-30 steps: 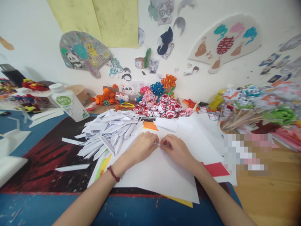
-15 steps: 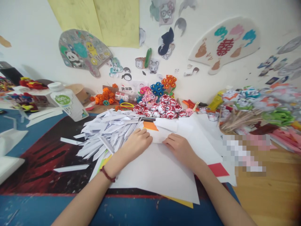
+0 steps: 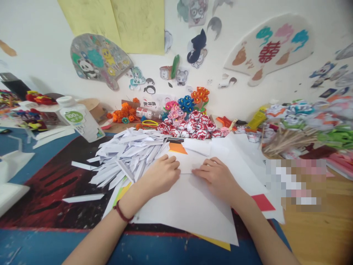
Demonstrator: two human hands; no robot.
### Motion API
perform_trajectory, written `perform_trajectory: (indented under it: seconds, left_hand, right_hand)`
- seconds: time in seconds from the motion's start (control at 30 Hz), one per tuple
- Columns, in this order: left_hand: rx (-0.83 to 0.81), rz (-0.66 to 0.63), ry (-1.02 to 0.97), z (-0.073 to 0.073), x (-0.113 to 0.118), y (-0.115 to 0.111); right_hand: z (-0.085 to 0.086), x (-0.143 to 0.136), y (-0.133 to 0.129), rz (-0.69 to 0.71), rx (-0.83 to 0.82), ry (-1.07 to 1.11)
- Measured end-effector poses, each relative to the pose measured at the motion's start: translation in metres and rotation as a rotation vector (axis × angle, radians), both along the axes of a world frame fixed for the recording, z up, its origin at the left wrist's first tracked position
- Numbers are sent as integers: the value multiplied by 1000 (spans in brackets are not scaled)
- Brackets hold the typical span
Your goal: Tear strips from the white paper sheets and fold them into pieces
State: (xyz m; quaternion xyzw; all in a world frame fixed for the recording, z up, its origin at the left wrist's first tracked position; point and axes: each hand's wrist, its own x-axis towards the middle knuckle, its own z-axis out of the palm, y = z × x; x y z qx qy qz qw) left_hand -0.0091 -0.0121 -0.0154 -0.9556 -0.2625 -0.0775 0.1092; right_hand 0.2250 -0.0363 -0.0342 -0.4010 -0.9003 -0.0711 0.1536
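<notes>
Between my two hands lies a small piece of white paper (image 3: 188, 167), its lower edge running straight from one hand to the other. My left hand (image 3: 163, 173) has its fingers curled onto the left end of that paper. At the other end, my right hand (image 3: 216, 177) pinches the paper with thumb and fingers; the fingertips are partly hidden. Underneath is a large white sheet (image 3: 193, 206) on the table. Just left of my left hand is a pile of folded white paper strips (image 3: 124, 154). An orange paper piece (image 3: 178, 148) shows beyond my fingers.
A white bottle (image 3: 79, 119) stands at the left. Red-and-white paper flowers (image 3: 200, 125) and orange flowers (image 3: 124, 113) line the wall side. Wooden sticks (image 3: 289, 141) lie at the right. A red paper (image 3: 263, 202) lies beside my right forearm.
Both hands have come slightly nearer to me with the small paper. My right hand has shifted a little to the right, and the view has moved slightly.
</notes>
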Motion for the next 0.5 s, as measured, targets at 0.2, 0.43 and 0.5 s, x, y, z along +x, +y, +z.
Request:
perform_trajectory:
  seconds: [0.2,0.43,0.5]
  left_hand:
    - [-4,36,-2,-8,-2,4]
    - [-31,80,-29,-3,-4,7]
    - [-73,101,-50,-2,-4,8]
  right_hand:
    - [-2,-4,4,-70,-52,42]
    - [-6,-4,7,-60,-32,16]
    - [-5,-4,6,-51,-1,-6]
